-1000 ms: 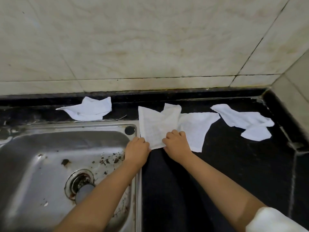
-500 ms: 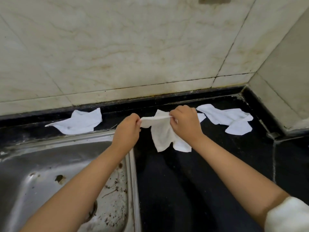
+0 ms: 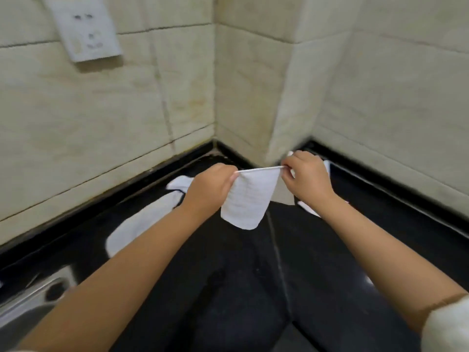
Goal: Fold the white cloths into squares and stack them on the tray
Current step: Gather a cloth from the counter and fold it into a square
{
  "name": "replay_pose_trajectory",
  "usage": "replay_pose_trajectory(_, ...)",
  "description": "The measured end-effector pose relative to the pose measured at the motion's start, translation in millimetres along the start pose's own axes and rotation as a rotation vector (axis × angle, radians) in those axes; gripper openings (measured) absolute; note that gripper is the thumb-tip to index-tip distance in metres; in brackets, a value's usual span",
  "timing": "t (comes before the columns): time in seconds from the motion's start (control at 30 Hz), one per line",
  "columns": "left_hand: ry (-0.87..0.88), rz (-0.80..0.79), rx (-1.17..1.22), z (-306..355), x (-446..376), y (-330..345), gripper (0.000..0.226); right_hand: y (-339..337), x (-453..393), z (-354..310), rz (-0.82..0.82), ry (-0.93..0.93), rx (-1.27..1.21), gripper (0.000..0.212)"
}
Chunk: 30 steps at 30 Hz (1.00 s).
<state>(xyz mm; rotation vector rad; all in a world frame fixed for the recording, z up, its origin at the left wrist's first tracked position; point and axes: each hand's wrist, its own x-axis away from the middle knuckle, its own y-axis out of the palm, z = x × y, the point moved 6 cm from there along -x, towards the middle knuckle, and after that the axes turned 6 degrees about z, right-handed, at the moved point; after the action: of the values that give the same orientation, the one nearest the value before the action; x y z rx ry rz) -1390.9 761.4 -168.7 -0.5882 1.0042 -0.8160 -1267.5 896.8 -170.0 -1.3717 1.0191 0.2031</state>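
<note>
Above the black countertop (image 3: 228, 301), near the corner where the tiled walls meet, both hands hold one white cloth (image 3: 247, 199) up in the air. Left hand (image 3: 208, 189) is closed, thumb & fingers pinching the cloth's top left corner; right hand (image 3: 308, 179) is closed too, pinching the top right corner. Top edge is pulled taut and about level btwn the two hands, and the rest hangs down as a folded panel w/ a rounded bottom edge, clear of the counter. Faint ribbed lines show on its face. More white cloth (image 3: 142, 227) lies flat on the counter behind the left forearm, running from near the wall base back toward the sink (image 3: 28, 308), whose steel rim shows at lower left. Another bit of white cloth (image 3: 311, 210) peeks out under & behind the right hand, on the counter by the wall; can't tell its shape, mostly hidden. White sleeve (image 3: 446, 326) covers the right upper arm at lower right. Wall outlet (image 3: 83, 26) sits on the tiles at upper left. View is motion-blurred, so fine detail is soft.
</note>
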Motion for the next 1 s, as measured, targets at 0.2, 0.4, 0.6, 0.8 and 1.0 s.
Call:
replay_pose_trajectory(0.2,0.139,-0.094,0.148,120.1,-44.0,94.4,0.071,-113.9,90.7,157.6,-0.006,0.25,0.332,0.032)
replay_pose_trajectory(0.4,0.347,-0.283,0.169,231.8,-28.9,193.1,0.051,-240.3,202.7,233.4,0.027,0.363,0.501,0.026)
replay_pose_trajectory(0.6,0.618,-0.753,0.09,267.8,61.7,284.0,0.048,-243.4,360.9,236.3,-0.563,0.425,0.357,0.028)
replay_pose_trajectory(0.8,0.501,-1.457,-0.107,260.5,137.1,344.4,0.038,-206.3,463.2,219.2,-1.11,0.834,-0.157,0.036)
replay_pose_trajectory(1.0,0.309,-1.563,-0.04,272.3,118.3,363.9,0.025,-207.0,467.4,243.2,-1.112,1.055,-0.255,0.023)
